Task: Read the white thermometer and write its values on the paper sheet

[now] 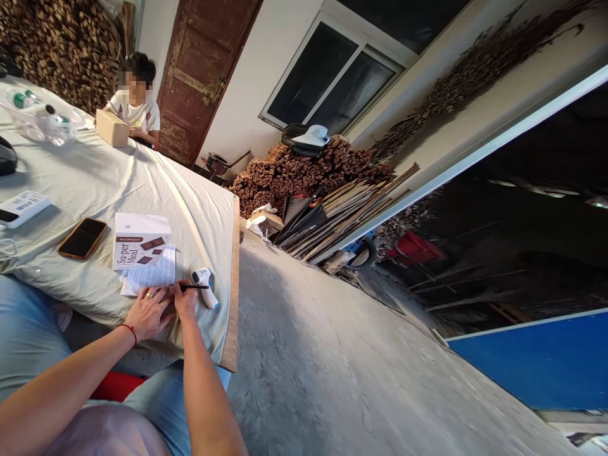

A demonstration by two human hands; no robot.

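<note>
My right hand (185, 301) is closed around a dark pen (196, 287), its fingers at the lower right corner of a sheet of paper (152, 272) covered in small writing. Spread out flat, my left hand (149, 312) rests at the paper's lower edge, with a ring on one finger and a red cord on the wrist. A white box with brown print (137, 231) stands on the sheet's upper part and hides some of it. Just right of the pen lies a white and blue infrared thermometer (205, 288).
A phone (82, 238) and a white device (23, 209) lie left on the cloth-covered table (99, 180). Across it, a person (142, 114) is behind a cardboard box (113, 128), near a clear basin (71, 120) of bottles. The table's wooden edge (233, 304) borders the concrete floor (304, 354).
</note>
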